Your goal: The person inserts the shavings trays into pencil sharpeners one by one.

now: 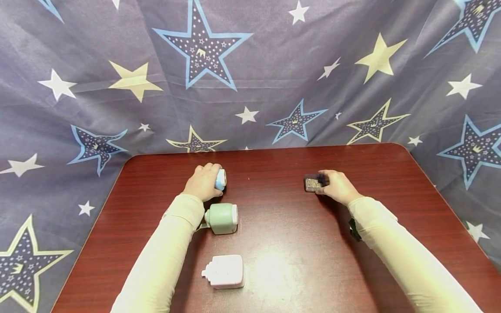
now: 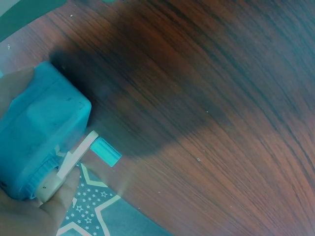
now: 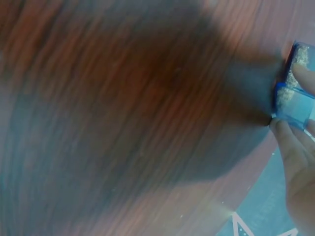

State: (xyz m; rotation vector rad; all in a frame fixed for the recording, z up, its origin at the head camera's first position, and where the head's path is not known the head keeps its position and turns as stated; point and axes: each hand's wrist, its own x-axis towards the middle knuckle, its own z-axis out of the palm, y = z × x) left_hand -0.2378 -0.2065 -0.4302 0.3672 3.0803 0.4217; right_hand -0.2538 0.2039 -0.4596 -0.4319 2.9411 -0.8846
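Observation:
Near the far left of the table, my left hand grips a blue crank pencil sharpener. In the left wrist view the blue sharpener shows its pale crank arm and ribbed blue knob; fingers wrap its body. Across the table to the right, my right hand pinches a small see-through plastic box with pale shavings inside. The right wrist view has this box at its right edge, thumb on one side and fingers on the other.
A green crank sharpener lies beside my left forearm. Closer to me is a pale pink one. The dark red wooden table has rounded far corners, with a star-patterned curtain behind it.

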